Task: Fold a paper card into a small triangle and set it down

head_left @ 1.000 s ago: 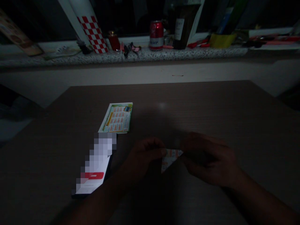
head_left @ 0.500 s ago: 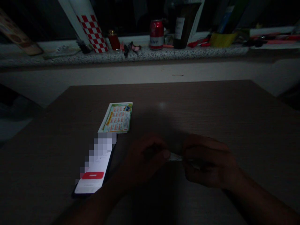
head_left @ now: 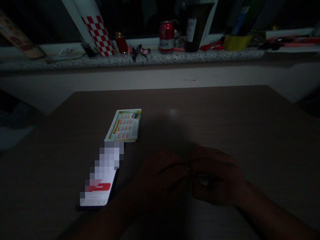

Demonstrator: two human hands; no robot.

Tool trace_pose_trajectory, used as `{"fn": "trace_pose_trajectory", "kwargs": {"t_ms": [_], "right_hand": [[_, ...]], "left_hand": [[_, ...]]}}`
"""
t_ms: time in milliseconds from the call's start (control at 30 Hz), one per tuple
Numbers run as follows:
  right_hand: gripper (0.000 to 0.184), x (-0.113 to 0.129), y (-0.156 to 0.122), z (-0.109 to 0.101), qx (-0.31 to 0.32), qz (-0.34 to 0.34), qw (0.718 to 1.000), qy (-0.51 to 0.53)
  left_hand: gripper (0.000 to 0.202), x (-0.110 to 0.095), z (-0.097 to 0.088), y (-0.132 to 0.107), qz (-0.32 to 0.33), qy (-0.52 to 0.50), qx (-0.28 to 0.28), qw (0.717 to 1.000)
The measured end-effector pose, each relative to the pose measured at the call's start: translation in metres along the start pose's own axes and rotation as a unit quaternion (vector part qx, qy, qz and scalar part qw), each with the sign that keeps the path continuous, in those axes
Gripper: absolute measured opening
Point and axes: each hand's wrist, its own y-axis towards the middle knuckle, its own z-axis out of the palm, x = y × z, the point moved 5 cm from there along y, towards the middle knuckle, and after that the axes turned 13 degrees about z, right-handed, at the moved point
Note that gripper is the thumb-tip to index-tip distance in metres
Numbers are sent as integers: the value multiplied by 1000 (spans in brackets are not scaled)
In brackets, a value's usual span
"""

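The scene is very dark. My left hand (head_left: 162, 176) and my right hand (head_left: 215, 176) meet fingertip to fingertip low over the brown table (head_left: 225, 113), both pinched closed. Between them only a pale sliver of a small folded paper piece (head_left: 203, 181) shows under my right fingers; the rest is hidden. A printed calendar card (head_left: 125, 125) lies flat to the upper left of my hands. A lit phone (head_left: 101, 180) lies left of my left hand.
A stone ledge (head_left: 155, 58) runs behind the table with a red can (head_left: 166, 36), a dark bottle (head_left: 196, 26), a red-and-white checked roll (head_left: 100, 33), a small red jar (head_left: 121, 43), a yellow tub (head_left: 236, 41) and clutter.
The folded paper, plainly seen as a triangle a second ago, is now almost hidden. My two hands have closed together around it and dropped slightly.
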Motion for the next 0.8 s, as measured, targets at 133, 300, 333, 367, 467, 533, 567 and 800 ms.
{"fn": "trace_pose_trajectory", "kwargs": {"t_ms": [133, 300, 333, 367, 467, 533, 567, 800], "right_hand": [[15, 2, 1, 0, -12, -3, 1000, 2], [14, 3, 1, -4, -17, -3, 1000, -3], [15, 2, 0, -5, -18, -2, 1000, -2], [16, 1, 0, -7, -23, -2, 1000, -1], [18, -2, -1, -10, -39, 10, 999, -1], [18, -3, 0, -12, -44, 17, 999, 0], [18, -4, 0, -13, -45, 19, 999, 1], [17, -3, 1, -17, -35, 38, 999, 12]], "left_hand": [[7, -2, 0, 1, 10, -19, -5, 1000], [9, -1, 0, -1, -7, -39, 9, 999], [10, -1, -1, -2, -9, -40, 6, 999], [10, -1, -2, -2, -11, -39, 1, 999], [10, 0, -6, -1, -19, -31, -6, 999], [10, 0, -9, 0, -16, -34, -7, 999], [11, 0, -10, 0, -15, -38, -7, 999], [10, 2, -12, 0, -18, -39, -6, 999]]}}
